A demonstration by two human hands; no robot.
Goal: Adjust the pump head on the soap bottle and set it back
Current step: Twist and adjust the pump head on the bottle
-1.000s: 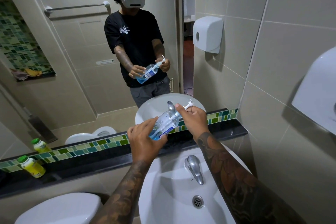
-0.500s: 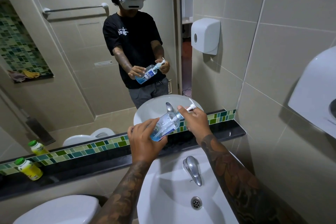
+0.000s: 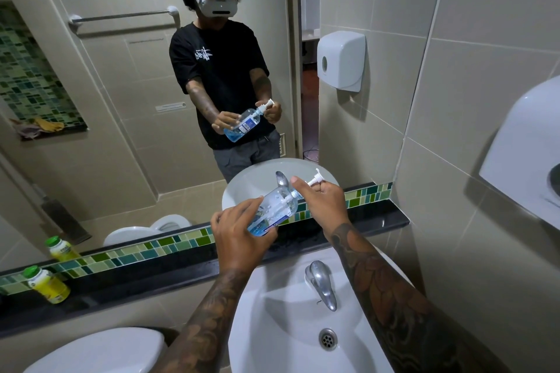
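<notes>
A clear soap bottle [image 3: 277, 204] with a little blue liquid at its base is held tilted above the black ledge, its neck pointing up and to the right. My left hand [image 3: 238, 235] grips the bottle's lower end. My right hand [image 3: 325, 201] is closed around the neck, just below the white pump head [image 3: 315, 179], whose nozzle sticks out above my fingers. The mirror shows the same hold from the front.
Below my hands lies a white sink [image 3: 291, 309] with a chrome tap [image 3: 321, 283]. The black ledge [image 3: 157, 272] carries a yellow bottle with a green cap [image 3: 47, 283] at the left. A toilet tank lid [image 3: 100, 351] sits at the lower left; dispensers hang on the right wall.
The bottle stays tilted in both hands. My right hand has shifted a little on the neck and the pump head now points more upward.
</notes>
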